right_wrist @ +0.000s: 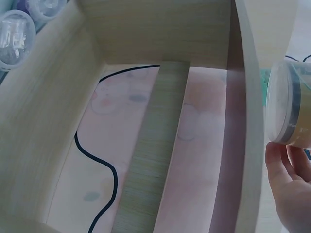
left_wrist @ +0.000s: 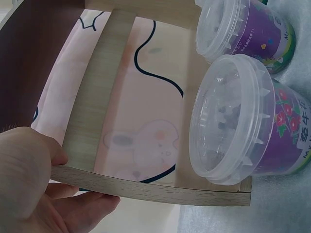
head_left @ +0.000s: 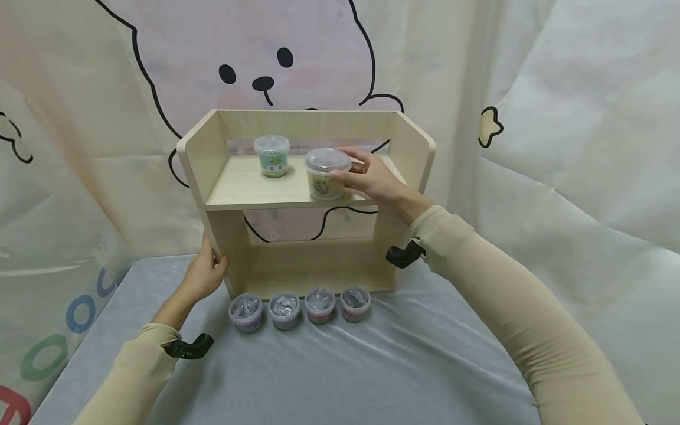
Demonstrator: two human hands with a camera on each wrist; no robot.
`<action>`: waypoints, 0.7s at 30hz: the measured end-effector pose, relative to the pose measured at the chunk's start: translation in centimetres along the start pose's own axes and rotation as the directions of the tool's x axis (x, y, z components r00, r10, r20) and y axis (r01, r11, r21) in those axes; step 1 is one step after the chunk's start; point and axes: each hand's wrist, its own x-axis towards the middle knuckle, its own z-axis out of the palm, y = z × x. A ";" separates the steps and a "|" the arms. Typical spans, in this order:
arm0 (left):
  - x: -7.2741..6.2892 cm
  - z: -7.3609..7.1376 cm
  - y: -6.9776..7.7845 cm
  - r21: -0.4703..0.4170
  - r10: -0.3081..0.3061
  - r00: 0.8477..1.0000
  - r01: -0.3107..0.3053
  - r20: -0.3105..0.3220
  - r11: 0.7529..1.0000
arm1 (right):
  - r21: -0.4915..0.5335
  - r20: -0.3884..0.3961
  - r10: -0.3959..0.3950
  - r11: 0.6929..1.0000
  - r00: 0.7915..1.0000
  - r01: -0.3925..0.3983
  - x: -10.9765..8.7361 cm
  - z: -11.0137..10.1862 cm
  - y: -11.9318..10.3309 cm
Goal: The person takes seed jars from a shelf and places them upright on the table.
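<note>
My right hand [head_left: 374, 180] grips a lidded plastic tub [head_left: 325, 183] with a pale yellowish label, at the front of the wooden shelf unit's [head_left: 249, 192] upper board. In the right wrist view the fingers [right_wrist: 278, 170] meet the side of this tub [right_wrist: 301, 104]. A green-labelled tub [head_left: 273, 162] stands to its left on the same board. With thumb inside and fingers outside, my left hand [head_left: 204, 271] holds the unit's left side panel; the left wrist view shows this hand [left_wrist: 53, 194] around the panel edge [left_wrist: 160, 191].
Several small clear-lidded tubs stand in a row on the grey cloth before the unit, among them a purple one [head_left: 247, 313] and a reddish one [head_left: 355, 303]. The cloth-covered table [head_left: 340, 378] reaches toward me. A curtain [head_left: 574, 118] hangs behind and at the sides.
</note>
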 end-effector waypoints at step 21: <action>0.1 0.1 -0.2 -0.002 -0.017 1.000 0.017 0.004 1.000 | -0.027 0.148 -0.027 0.999 0.989 0.031 -5.5 -1.4 0.5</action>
